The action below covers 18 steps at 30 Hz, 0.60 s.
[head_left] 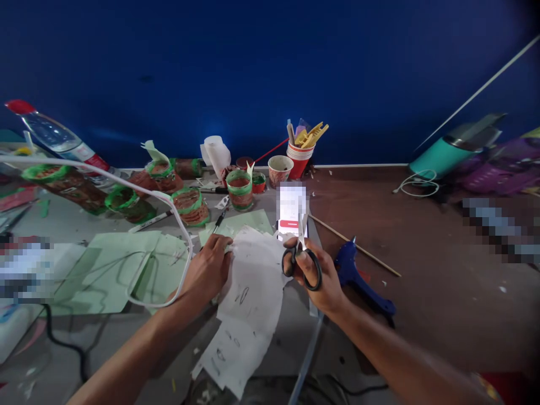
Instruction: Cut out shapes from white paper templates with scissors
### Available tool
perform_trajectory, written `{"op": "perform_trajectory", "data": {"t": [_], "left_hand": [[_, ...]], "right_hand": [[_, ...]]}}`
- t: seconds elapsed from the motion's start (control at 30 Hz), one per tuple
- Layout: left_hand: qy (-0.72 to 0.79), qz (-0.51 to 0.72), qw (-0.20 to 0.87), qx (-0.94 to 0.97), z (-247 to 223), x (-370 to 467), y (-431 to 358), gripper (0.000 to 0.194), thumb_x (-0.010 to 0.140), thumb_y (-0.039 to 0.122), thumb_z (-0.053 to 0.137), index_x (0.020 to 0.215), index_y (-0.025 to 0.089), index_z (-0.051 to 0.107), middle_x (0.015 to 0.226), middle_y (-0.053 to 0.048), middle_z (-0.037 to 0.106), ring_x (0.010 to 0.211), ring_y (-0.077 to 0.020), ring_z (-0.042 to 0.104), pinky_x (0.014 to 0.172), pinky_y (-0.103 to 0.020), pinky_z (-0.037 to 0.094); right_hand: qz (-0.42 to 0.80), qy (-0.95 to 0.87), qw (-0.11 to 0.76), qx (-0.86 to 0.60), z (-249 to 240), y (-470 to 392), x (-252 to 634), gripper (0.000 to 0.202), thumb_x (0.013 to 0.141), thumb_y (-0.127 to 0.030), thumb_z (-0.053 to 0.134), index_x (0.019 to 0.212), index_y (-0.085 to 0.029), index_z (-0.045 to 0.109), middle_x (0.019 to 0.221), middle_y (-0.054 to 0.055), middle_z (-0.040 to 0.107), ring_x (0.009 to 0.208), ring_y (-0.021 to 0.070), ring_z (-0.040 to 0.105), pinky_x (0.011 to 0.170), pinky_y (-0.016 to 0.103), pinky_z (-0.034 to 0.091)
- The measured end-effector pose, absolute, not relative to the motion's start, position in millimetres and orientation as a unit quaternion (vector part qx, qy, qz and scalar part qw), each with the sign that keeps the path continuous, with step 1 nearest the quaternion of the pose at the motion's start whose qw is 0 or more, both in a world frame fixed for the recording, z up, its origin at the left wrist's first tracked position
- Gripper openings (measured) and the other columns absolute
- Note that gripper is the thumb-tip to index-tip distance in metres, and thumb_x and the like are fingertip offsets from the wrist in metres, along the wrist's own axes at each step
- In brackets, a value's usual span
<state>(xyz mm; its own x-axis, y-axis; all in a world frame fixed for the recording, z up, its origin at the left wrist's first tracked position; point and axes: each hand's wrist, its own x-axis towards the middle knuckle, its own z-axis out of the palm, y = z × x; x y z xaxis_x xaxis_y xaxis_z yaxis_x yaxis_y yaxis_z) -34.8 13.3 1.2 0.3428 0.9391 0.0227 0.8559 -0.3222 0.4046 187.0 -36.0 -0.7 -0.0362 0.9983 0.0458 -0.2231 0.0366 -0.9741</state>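
My left hand (212,260) is closed at the upper left edge of a long white paper piece (255,292) with small pen-drawn ovals; its fingertips are partly hidden. The paper runs down toward me past the front edge of the table. In my right hand (324,277) is a pair of scissors (313,275) with black handles, my fingers through the loops. The blades point away from me, over a lit phone (292,205). Under the paper's far end lies a pale green sheet (257,220), with a black pen (219,220) close to my left hand.
Several brown and green painted tubes (239,191) stand at the back left. A red cup (298,163) holds yellow tools. To the right lie a blue glue gun (363,281) and a wooden stick (356,246). A white cable (185,225) loops above my left forearm.
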Motion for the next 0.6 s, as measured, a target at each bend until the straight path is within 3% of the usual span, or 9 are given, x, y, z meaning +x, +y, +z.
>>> {"op": "perform_trajectory", "data": {"t": [0.37, 0.6], "left_hand": [[0.582, 0.043, 0.194, 0.789, 16, -27, 18, 0.035, 0.084, 0.031, 0.043, 0.117, 0.019, 0.044, 0.114, -0.011, 0.055, 0.095, -0.0251, 0.059, 0.080, -0.038, 0.044], [0.565, 0.081, 0.161, 0.805, 6, -25, 17, 0.038, 0.083, 0.034, 0.047, 0.118, 0.019, 0.045, 0.114, -0.011, 0.051, 0.086, -0.0231, 0.060, 0.076, -0.037, 0.047]], "right_hand": [[0.558, -0.448, 0.562, -0.415, 0, -34, 188, 0.033, 0.084, -0.050, 0.052, 0.095, -0.019, 0.052, 0.058, -0.002, 0.052, 0.049, 0.0098, 0.042, 0.042, 0.020, 0.028], [0.551, -0.439, 0.578, -0.411, 1, -30, 190, 0.031, 0.084, -0.048, 0.053, 0.094, -0.018, 0.052, 0.058, -0.002, 0.053, 0.046, 0.0085, 0.039, 0.042, 0.020, 0.026]]}}
